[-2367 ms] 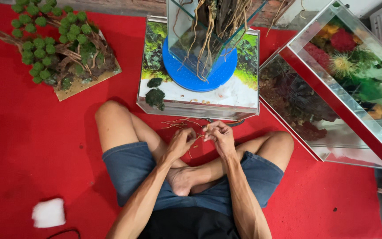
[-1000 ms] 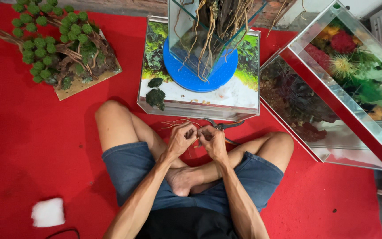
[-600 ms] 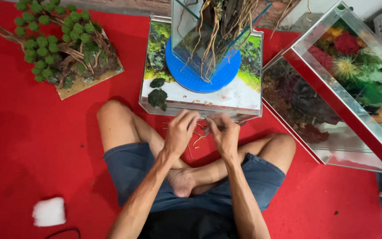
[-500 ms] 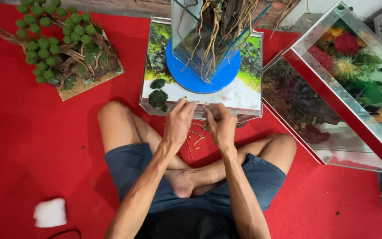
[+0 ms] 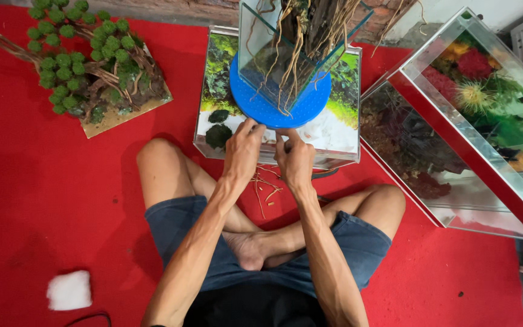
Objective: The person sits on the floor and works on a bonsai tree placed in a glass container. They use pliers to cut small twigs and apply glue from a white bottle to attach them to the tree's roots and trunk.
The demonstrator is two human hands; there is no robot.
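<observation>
Blue turntable [image 5: 273, 112] sits atop the boxed tank [image 5: 334, 130], carrying a root-filled glass tank [image 5: 273, 60]. Your left hand [image 5: 243, 151] and right hand [image 5: 295, 158] reach its rim; grip cannot be confirmed. Root trimmings [image 5: 264, 188] litter the mat.

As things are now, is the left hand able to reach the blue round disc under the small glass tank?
Probably yes. The left hand is already at the near edge of the blue disc, with nothing between them. The right hand is beside it and does not block the way; the small glass tank sits farther back.
</observation>
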